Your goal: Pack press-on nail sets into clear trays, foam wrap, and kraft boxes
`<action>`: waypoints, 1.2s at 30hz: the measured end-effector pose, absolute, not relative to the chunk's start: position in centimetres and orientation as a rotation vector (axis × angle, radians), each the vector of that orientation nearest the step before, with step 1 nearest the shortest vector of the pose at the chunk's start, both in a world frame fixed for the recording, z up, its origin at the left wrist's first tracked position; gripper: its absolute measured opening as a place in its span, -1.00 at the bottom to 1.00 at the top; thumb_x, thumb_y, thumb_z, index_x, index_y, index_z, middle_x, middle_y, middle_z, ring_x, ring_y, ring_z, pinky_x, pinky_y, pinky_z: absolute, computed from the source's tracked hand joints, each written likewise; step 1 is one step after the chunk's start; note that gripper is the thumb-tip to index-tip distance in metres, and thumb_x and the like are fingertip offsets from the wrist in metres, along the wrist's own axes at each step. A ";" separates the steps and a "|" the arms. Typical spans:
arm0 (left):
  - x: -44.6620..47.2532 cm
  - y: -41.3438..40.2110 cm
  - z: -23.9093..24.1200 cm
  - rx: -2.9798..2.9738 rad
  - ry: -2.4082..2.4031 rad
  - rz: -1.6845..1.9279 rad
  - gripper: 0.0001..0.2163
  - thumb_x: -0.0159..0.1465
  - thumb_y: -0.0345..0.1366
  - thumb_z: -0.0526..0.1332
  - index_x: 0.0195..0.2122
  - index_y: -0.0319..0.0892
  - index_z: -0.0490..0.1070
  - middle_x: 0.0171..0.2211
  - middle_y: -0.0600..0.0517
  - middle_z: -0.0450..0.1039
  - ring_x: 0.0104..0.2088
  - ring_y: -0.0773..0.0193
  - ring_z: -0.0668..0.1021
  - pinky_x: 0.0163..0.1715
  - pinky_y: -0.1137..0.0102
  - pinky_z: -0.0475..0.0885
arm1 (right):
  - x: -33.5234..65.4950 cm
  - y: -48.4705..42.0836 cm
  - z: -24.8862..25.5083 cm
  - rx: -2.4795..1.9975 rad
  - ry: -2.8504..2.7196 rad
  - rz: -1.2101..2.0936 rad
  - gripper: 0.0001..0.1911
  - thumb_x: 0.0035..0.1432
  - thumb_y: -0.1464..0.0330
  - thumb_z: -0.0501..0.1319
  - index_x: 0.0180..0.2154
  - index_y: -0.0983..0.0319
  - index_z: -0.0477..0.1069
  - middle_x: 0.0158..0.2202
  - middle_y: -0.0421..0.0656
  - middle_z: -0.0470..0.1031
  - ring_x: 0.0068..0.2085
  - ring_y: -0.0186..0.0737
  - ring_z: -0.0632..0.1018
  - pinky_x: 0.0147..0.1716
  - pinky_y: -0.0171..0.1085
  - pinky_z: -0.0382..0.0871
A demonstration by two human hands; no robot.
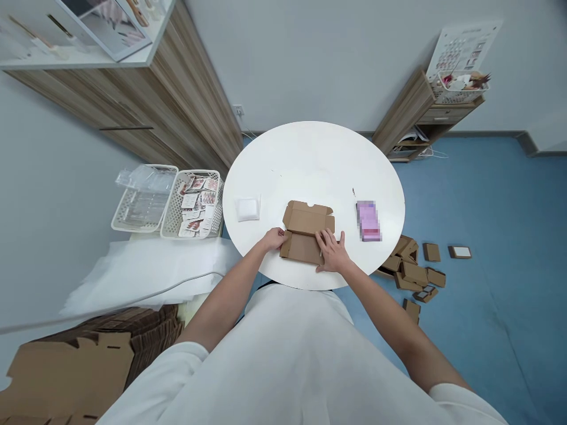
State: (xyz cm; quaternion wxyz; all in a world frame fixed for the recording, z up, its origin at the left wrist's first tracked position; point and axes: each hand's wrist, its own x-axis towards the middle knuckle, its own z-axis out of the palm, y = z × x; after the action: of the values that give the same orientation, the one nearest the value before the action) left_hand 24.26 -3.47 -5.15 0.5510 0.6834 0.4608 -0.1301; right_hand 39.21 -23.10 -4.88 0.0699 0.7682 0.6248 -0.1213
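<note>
A brown cardboard mailer box (303,247), partly folded, lies on the white round table (310,159) before me. Its lid panel (308,218) stretches away from me with side flaps sticking out, and the base has raised walls. My left hand (274,238) is closed, pinching the left end wall of the box. At the opposite end my right hand (332,251) grips the right wall, its fingers over the edge and its thumb by the near corner. A white padded packet (248,209) rests left of the box. To the right lies a blurred purple item (368,221).
Left of the table stand a white basket of printed cards (197,203) and a basket of clear plastic pieces (144,206). Flat cardboard blanks (75,372) are stacked at lower left, beside white sheets (146,271). Folded boxes (414,273) lie on the blue floor at right.
</note>
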 end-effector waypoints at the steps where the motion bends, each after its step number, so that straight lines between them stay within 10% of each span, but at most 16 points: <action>1: 24.3 -3.7 -5.3 1.735 1.094 -0.301 -0.84 0.03 -0.28 0.18 -0.37 -0.19 0.30 -0.40 -0.04 0.46 -0.43 0.23 0.50 -0.47 0.40 0.36 | 39.1 -23.1 -4.8 2.315 1.869 -0.369 0.21 -0.34 -0.12 0.18 0.22 0.33 -0.28 0.20 0.17 -0.08 0.22 0.24 -0.25 0.03 0.28 -0.44; 10: 24.4 -5.6 -5.6 2.178 1.195 -0.277 -0.87 0.03 -0.36 0.13 -0.36 -0.18 0.35 -0.37 -0.07 0.43 -0.34 0.14 0.48 -0.42 0.37 0.30 | 38.0 -22.6 -4.3 2.345 1.822 -0.344 0.08 -0.22 0.00 0.17 0.22 0.33 -0.27 0.21 0.14 -0.08 0.22 0.21 -0.22 0.03 0.30 -0.44; 15: 21.9 -6.1 -4.5 2.227 1.056 0.031 -0.56 0.09 -0.09 0.14 -0.05 -0.21 0.23 -0.14 -0.15 0.35 -0.16 0.09 0.43 -0.21 0.29 0.31 | 38.1 -22.1 -4.3 2.357 1.800 -0.297 0.06 -0.21 0.04 0.18 0.21 0.33 -0.25 0.20 0.15 -0.07 0.22 0.19 -0.17 0.03 0.29 -0.45; 21: 21.5 -6.5 -3.7 2.566 0.340 0.035 -0.03 -0.27 -0.04 0.37 0.17 -0.16 -0.01 0.20 -0.18 -0.04 0.20 -0.11 -0.01 0.15 0.09 -0.17 | 37.7 -21.4 -4.2 2.343 1.795 -0.262 0.09 -0.23 0.06 0.22 0.21 0.33 -0.27 0.20 0.15 -0.05 0.22 0.16 -0.15 0.04 0.27 -0.46; 27: 23.4 -6.1 -5.0 2.665 0.353 -0.140 0.00 -0.25 -0.08 0.37 0.21 -0.20 -0.08 0.21 -0.21 -0.06 0.22 -0.11 -0.04 0.13 -0.02 -0.36 | 37.9 -22.1 -4.0 2.454 1.771 -0.418 0.12 -0.26 -0.07 0.19 0.22 0.25 -0.28 0.23 0.10 -0.15 0.24 0.19 -0.21 0.05 0.26 -0.46; 31: 23.0 -6.1 -5.5 2.750 0.359 -0.172 0.01 -0.22 0.01 0.33 0.22 -0.22 -0.13 0.22 -0.21 -0.09 0.21 -0.13 -0.05 0.10 -0.07 -0.45 | 38.0 -25.3 -4.8 3.129 1.261 -0.646 0.03 -0.16 -0.08 0.12 0.22 0.22 -0.26 0.25 0.06 -0.18 0.23 0.14 -0.08 0.09 0.17 -0.16; 36: 22.7 -6.6 -5.6 2.764 0.415 -0.179 -0.01 -0.19 0.07 0.28 0.22 -0.21 -0.10 0.23 -0.20 -0.09 0.22 -0.16 -0.08 0.10 -0.09 -0.43 | 37.2 -27.3 -6.2 3.707 0.410 -1.246 -0.25 -0.04 0.11 0.10 0.15 0.29 0.01 -0.03 0.02 0.36 -0.09 -0.08 0.43 -0.16 -0.15 0.33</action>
State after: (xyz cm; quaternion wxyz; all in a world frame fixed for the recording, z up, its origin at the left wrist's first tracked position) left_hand 22.66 -6.59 -5.58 0.1698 0.9726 0.1461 -0.0630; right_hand 37.16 -27.26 -6.24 -0.3852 0.8700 0.0962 -0.2923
